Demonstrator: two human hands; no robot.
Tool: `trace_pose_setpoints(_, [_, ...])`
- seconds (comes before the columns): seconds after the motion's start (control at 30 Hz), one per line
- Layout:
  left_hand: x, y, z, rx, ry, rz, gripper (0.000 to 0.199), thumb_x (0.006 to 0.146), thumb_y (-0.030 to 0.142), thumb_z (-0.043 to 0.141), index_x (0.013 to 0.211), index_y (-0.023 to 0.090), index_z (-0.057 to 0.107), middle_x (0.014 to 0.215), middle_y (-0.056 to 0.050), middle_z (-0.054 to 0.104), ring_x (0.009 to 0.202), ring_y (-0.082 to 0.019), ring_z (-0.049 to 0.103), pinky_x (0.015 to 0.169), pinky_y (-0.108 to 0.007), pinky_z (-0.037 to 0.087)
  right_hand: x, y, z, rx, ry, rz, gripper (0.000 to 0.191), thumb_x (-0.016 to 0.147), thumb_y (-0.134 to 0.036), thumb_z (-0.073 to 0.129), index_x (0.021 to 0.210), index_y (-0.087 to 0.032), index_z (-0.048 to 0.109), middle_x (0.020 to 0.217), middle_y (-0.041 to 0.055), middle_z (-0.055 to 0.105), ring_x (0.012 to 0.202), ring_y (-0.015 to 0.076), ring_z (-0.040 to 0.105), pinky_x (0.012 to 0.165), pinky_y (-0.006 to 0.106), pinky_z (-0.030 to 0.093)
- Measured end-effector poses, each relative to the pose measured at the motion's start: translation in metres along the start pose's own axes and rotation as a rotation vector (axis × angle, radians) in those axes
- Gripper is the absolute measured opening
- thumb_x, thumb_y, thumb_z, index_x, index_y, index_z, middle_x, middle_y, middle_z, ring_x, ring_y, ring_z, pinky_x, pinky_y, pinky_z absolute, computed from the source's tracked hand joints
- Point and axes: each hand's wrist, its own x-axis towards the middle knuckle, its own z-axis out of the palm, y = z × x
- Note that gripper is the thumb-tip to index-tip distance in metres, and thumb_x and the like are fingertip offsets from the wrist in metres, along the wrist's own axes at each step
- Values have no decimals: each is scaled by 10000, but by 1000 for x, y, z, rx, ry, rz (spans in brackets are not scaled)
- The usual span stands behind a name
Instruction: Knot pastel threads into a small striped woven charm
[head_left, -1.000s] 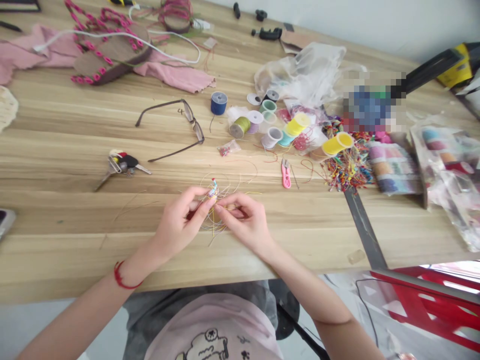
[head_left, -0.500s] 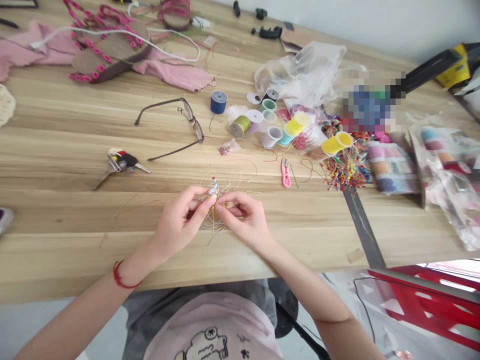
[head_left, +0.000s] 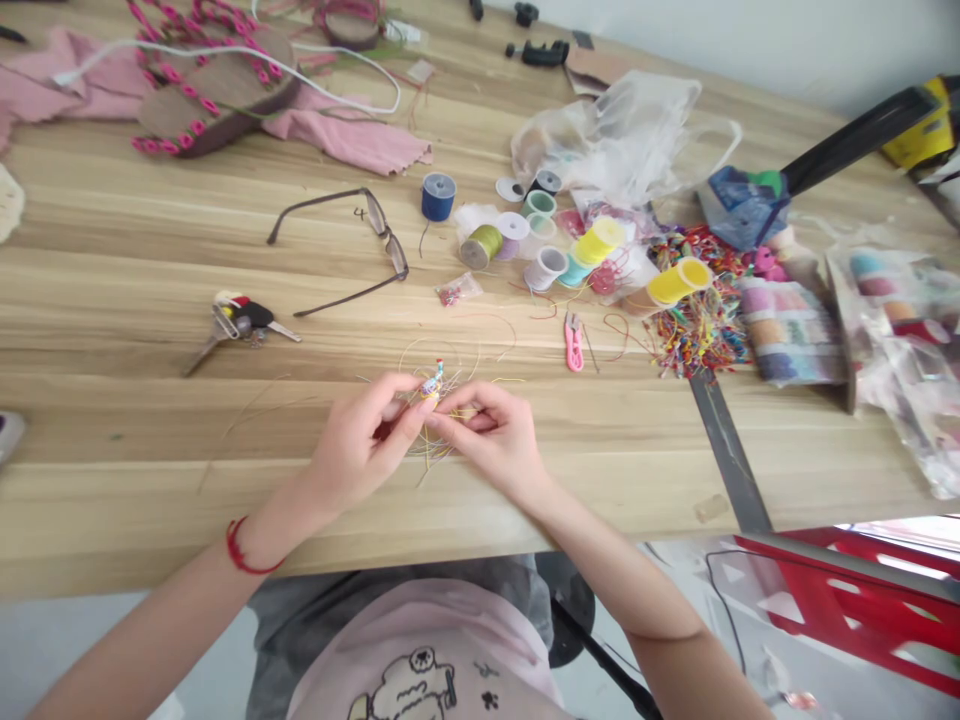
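Between thumb and fingers, my left hand (head_left: pixel 367 425) pinches a small knotted thread piece (head_left: pixel 433 383), blue, white and purple with a red tip pointing up. Close against it, my right hand (head_left: pixel 491 430) has its thumb and forefinger pressed together on thin yellow thread (head_left: pixel 452 410). Loose pale and yellow strands fan out on the table around and under both hands. The fingers hide most of the knotted part. A pair of pink-handled thread snips (head_left: pixel 574 345) lies to the right of my hands, beside a thin needle-like rod.
Thread spools stand beyond my hands, among them a blue spool (head_left: pixel 438 197) and a yellow spool (head_left: pixel 680 282). Glasses (head_left: pixel 386 240) and keys (head_left: pixel 244 320) lie to the left. A colourful thread heap (head_left: pixel 701 320), a plastic bag (head_left: pixel 622 130) and a pink-strapped sole (head_left: pixel 225 95) lie farther out.
The knotted piece has tilted, its red tip shifting slightly right. My right fingertips have moved a little closer to the left thumb. The view has shifted slightly.
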Motion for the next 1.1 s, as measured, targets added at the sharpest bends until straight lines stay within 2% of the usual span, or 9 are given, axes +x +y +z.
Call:
trace_pose_setpoints(0.23, [-1, 0, 1, -88, -3, -46, 77, 935, 274, 557, 974, 209, 570, 471, 100, 464, 362, -50, 386, 359, -151, 288, -1, -1, 2, 7, 8, -45, 161, 783, -314, 689, 722, -189, 609, 668, -24, 591, 425, 28, 277, 386, 212, 190])
trace_pose_setpoints(0.43, [-2, -2, 1, -146, 1, -90, 108, 945, 297, 544, 1007, 213, 569, 472, 98, 461, 346, -52, 387, 335, -160, 269, 1, 0, 1, 54, -33, 36, 188, 778, -375, 680, 773, -192, 636, 647, -26, 561, 438, 40, 275, 393, 210, 203])
trace_pose_setpoints(0.67, [-3, -2, 1, -139, -5, -83, 95, 942, 284, 549, 1007, 218, 571, 488, 94, 465, 362, -54, 392, 344, -164, 280, 6, 0, -2, 141, -76, 99, 201, 737, -383, 710, 787, -196, 653, 769, -8, 638, 464, 37, 314, 403, 203, 241])
trace_pose_setpoints(0.9, [-3, -1, 0, -129, -6, -73, 57, 934, 273, 565, 952, 221, 549, 488, 98, 472, 363, -51, 400, 350, -151, 284, 9, -1, -5, 308, -178, 152, 177, 740, -356, 719, 774, -206, 632, 597, -62, 518, 480, 57, 316, 448, 216, 231])
trace_pose_setpoints(1.1, [-2, 0, 0, -93, 9, -26, 72, 929, 260, 570, 886, 215, 535, 477, 91, 491, 365, -47, 394, 360, -146, 279, 9, 2, -3, 460, -215, 242, 181, 744, -345, 722, 805, -207, 621, 568, -83, 487, 444, 47, 304, 435, 208, 206])
